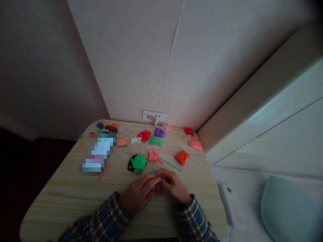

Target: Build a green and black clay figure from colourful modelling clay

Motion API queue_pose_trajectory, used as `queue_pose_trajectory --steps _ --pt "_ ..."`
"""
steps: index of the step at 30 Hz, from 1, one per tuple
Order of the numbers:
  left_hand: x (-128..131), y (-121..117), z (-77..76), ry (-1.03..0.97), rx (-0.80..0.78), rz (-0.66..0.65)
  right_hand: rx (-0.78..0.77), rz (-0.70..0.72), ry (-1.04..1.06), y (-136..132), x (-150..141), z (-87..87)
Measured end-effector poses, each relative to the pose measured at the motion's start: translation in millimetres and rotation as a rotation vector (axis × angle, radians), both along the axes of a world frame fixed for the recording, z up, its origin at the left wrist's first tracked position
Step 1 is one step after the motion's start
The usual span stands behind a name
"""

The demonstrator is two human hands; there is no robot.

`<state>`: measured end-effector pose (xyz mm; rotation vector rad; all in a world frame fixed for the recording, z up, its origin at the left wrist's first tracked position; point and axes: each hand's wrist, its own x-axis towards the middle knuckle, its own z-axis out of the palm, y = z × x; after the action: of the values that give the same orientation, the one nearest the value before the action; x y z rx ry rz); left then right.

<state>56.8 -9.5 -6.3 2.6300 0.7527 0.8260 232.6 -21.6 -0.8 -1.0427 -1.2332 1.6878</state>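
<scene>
My left hand [138, 194] and my right hand [174, 187] meet over the front middle of the table, fingertips pressed together. Both are closed, and whatever lies between the fingers is hidden. Just beyond the fingertips lies a small blue piece [152, 171]. A thin blue stick [171, 164] points away from the right hand toward a coral packet of what looks like modelling clay [153, 155]. Beyond the left hand sits a green clay-like figure [139, 162] on a black base [130, 167].
A blurred-out phone-like screen [99, 154] lies at left. Soft packets lie toward the back: red [144, 135], green [156, 140], purple [159, 132], peach [122, 142]; orange [182, 157] and coral-pink [196, 144] at right. A wall socket with a plug [154, 116] is behind the table [75, 201].
</scene>
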Motion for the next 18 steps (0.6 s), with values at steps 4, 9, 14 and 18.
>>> queue_pose_trajectory --steps 4,9,14,18 --pt "-2.3 0.2 -2.4 0.019 0.006 0.005 0.047 -0.080 -0.057 0.4 0.6 1.3" --pt "-1.1 3.5 -2.3 0.055 0.158 0.072 0.140 -0.209 -0.109 6.3 2.1 1.8" --pt "-14.3 -13.8 3.0 0.064 0.375 0.266 0.198 -0.424 0.022 -19.4 17.2 1.5" --pt "-69.1 -76.7 -3.1 -0.128 0.338 0.287 0.067 -0.329 0.136 -112.5 41.5 -15.2"
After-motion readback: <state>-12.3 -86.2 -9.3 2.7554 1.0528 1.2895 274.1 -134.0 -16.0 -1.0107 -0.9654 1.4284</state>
